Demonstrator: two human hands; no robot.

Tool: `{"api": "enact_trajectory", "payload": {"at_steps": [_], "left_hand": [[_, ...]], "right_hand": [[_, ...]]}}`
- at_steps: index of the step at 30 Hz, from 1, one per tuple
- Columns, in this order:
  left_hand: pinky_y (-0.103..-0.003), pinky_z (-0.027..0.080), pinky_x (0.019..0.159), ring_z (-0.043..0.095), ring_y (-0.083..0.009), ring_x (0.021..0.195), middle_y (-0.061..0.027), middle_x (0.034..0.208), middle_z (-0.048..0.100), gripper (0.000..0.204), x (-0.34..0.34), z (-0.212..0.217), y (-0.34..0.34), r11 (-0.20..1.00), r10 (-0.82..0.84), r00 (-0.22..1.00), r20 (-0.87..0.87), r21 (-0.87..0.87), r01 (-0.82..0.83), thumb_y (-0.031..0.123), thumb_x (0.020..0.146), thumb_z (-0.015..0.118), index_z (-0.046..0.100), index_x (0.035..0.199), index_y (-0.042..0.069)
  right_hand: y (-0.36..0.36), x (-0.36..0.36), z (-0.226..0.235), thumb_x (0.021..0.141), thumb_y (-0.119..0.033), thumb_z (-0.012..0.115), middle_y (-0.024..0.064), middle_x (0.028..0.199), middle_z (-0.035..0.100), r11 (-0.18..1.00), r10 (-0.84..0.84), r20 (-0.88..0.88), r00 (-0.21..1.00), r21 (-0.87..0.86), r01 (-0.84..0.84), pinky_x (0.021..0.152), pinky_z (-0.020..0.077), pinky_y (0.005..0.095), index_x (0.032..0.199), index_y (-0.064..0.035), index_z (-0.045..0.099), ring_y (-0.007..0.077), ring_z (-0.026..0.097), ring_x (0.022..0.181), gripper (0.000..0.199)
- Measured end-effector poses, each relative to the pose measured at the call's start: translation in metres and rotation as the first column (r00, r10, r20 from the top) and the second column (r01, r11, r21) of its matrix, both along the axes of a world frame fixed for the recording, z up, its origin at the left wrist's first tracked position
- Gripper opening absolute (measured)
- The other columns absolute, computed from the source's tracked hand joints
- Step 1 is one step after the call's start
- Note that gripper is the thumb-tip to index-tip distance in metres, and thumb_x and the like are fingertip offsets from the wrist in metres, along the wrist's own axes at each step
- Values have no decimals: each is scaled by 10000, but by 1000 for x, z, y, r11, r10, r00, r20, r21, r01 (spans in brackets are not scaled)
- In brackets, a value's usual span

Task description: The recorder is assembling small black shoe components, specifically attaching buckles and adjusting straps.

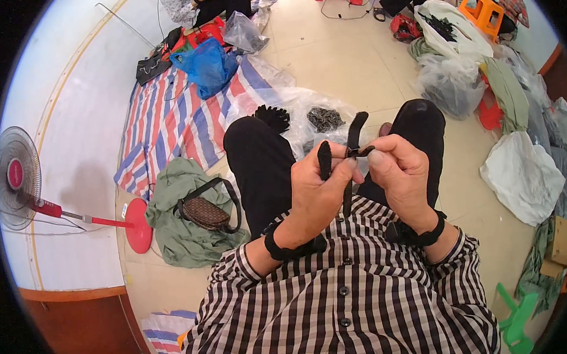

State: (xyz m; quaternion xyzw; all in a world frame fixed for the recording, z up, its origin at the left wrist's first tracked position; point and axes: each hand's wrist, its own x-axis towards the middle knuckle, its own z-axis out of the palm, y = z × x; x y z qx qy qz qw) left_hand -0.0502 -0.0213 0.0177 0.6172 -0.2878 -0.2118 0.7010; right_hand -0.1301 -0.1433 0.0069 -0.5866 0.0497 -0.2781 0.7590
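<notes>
Black strap (355, 133) upright between left hand (319, 188), right hand (400, 172), top end up

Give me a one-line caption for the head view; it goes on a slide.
Seated person's left hand and right hand pinch a black strap above their knees.

Red standing fan (19, 179) at left, striped tarp (167, 122), blue plastic bag (208, 65), woven bag (203, 212) on green cloth (178, 238)

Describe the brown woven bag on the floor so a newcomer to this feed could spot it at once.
Start at the red pedestal fan lying against the left wall. Just right of its round base sits a crumpled green cloth. The brown woven bag rests on it, the only dark-strapped, basket-textured item there.
</notes>
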Motion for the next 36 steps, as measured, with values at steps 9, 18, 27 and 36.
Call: {"api": "enact_trajectory", "payload": {"at_steps": [9, 18, 27, 36], "left_hand": [[-202, 447, 562, 580, -65, 620, -52, 658, 629, 39, 0, -11, -5, 994, 35, 999, 42, -103, -30, -32, 817, 534, 556, 842, -10], [-198, 457, 598, 589, -97, 666, -84, 733, 627, 54, 4, -13, 0, 1000, 4, 992, 129, 27, -7, -10, 862, 512, 524, 893, -53], [-208, 464, 591, 595, -100, 647, -93, 719, 638, 40, 9, -13, 1, 996, -21, 984, 176, 88, 5, -26, 849, 508, 535, 874, -41], [-203, 459, 592, 595, -90, 645, -77, 679, 631, 68, 8, -10, 2, 994, -20, 961, 276, 109, -11, -58, 828, 494, 541, 870, -33]], "right_hand": [[11, 2, 4, 868, -88, 569, -62, 548, 425, 989, 49, -122, 991, 142, -31, 412, 248, 174, 821, -22, 523, 10, 328, 446, 93], [-1, 2, 9, 844, -94, 585, 26, 641, 564, 884, 305, -186, 934, 420, -205, 388, 248, 169, 811, -23, 539, 7, 349, 427, 91], [-14, 5, 12, 837, -105, 593, -1, 601, 521, 851, 420, -237, 876, 439, -289, 377, 228, 177, 813, -30, 533, 11, 310, 398, 100], [-10, 4, 9, 843, -85, 587, -33, 549, 478, 841, 394, -183, 901, 467, -273, 394, 263, 178, 824, -24, 518, 15, 357, 413, 94]]}}
